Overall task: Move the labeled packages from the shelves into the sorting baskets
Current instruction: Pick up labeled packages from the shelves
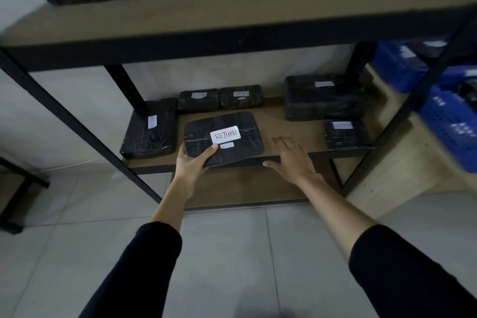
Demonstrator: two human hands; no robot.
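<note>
The left hand (192, 162) grips the near left corner of the black package (223, 137) marked "RETURN", thumb on top and fingers under it. The package is flat with rounded corners, wrapped in shiny film, and it sticks out over the front edge of the middle shelf (289, 121). The right hand (291, 160) is flat and relaxed, fingers spread, just right of the package above the shelf edge, holding nothing. Bare brown board lies between the package and the other wrapped packages (320, 97). Blue perforated baskets (451, 121) stand at the right.
</note>
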